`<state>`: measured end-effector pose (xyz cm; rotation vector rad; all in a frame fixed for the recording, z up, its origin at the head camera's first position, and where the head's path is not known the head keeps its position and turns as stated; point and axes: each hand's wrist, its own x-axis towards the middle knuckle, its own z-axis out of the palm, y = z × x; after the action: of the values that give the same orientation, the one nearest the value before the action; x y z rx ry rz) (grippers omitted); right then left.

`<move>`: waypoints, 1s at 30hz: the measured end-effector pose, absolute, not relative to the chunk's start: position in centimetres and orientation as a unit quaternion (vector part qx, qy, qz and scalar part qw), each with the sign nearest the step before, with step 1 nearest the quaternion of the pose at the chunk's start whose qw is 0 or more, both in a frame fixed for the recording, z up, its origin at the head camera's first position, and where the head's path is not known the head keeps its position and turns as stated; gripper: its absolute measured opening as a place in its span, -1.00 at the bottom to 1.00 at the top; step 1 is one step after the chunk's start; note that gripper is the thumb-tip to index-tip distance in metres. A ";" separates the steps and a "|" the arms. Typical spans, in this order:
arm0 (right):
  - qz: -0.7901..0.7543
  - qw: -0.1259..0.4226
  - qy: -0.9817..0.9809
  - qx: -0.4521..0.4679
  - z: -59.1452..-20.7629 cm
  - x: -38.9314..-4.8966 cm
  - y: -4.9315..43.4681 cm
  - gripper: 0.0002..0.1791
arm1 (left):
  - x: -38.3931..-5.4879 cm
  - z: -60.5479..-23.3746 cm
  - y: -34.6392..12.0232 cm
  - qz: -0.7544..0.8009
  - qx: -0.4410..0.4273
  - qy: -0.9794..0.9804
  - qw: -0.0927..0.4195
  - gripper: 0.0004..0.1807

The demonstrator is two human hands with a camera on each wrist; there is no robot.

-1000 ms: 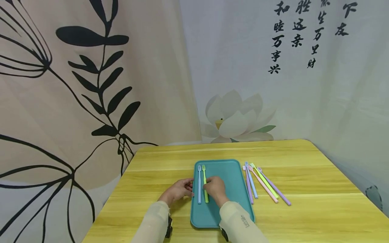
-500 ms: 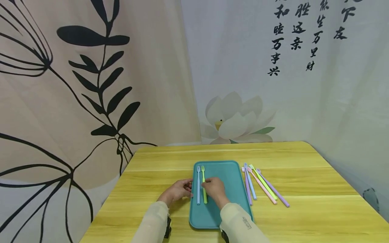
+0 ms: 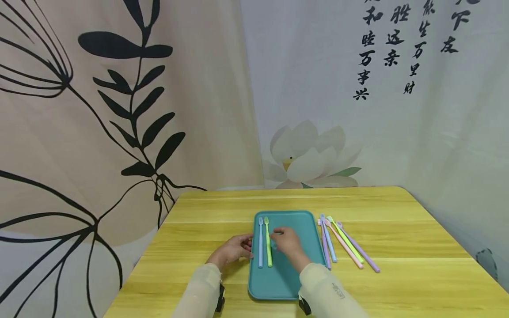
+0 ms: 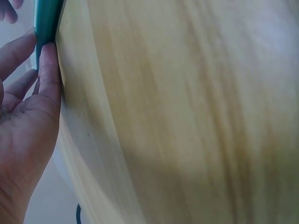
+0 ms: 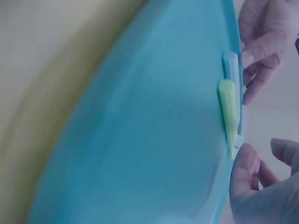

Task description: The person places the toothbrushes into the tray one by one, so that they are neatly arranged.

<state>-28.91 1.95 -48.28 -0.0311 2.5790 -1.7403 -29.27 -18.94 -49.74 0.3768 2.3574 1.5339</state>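
A teal tray (image 3: 286,282) lies on the table. On its left side are a blue toothbrush (image 3: 260,243) and, beside it, a yellow-green toothbrush (image 3: 268,243), roughly parallel. My left hand (image 3: 234,251) rests at the tray's left edge; in the left wrist view its thumb and fingers touch the outside of the rim (image 4: 46,23). Just right of the yellow-green toothbrush hovers my right hand (image 3: 289,244), over the tray. From the right wrist view, that hand's thumb and fingers (image 5: 245,170) stand apart with nothing held between them.
To the right of the tray, several toothbrushes (image 3: 346,243) in purple, blue, pink and yellow-green lie loosely together on the wooden table (image 3: 417,265). A printed curtain (image 3: 207,110) hangs behind the table.
My right hand has let go of the yellow-green toothbrush and shifted slightly to the right. Both toothbrushes on the tray stay in place, and my left hand keeps to the tray's edge.
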 end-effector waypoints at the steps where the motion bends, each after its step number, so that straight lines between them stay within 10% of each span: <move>1: -0.563 0.017 0.826 -0.011 -48.2 -29.0 2.2 -0.59 | -29.2 -49.7 -18.9 0.536 0.129 0.820 0.152 -0.21; 30: -0.625 0.060 0.775 -0.077 -43.6 -30.6 11.4 -0.57 | -29.3 -49.8 -18.7 0.539 0.123 0.820 0.150 -0.19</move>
<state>-30.60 11.39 -43.58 -0.2338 2.3443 -1.8910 -29.31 -18.71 -49.84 0.3545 2.3546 1.5483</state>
